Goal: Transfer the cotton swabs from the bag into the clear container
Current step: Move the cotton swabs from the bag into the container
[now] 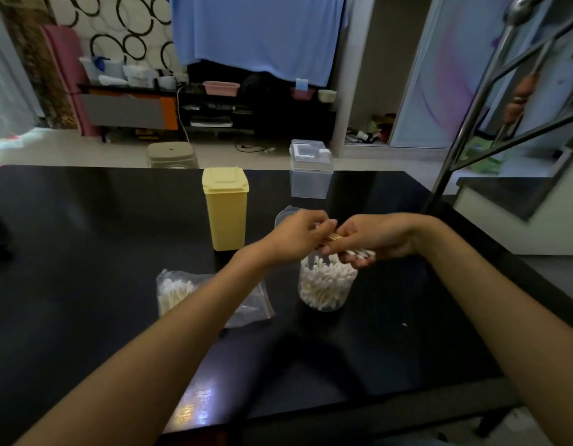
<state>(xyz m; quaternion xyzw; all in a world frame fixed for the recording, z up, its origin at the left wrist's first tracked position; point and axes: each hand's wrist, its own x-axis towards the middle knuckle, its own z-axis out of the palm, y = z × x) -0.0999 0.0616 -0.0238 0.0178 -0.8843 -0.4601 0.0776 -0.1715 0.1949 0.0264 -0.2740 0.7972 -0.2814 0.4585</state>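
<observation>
A clear round container (325,289) stands on the black table (85,252), well filled with cotton swabs. Just above it, my right hand (372,239) grips a bundle of cotton swabs (359,252) whose white tips stick out toward the right. My left hand (298,236) pinches the other end of the same bundle. A clear zip bag (182,292) lies to the left of the container, partly under my left forearm, with swabs still inside.
A yellow lidded box (226,209) stands behind my left hand. A clear lidded box (310,173) sits at the table's far edge. A clear lid (283,215) peeks out behind my left hand. A metal stair rail (478,101) rises at the right.
</observation>
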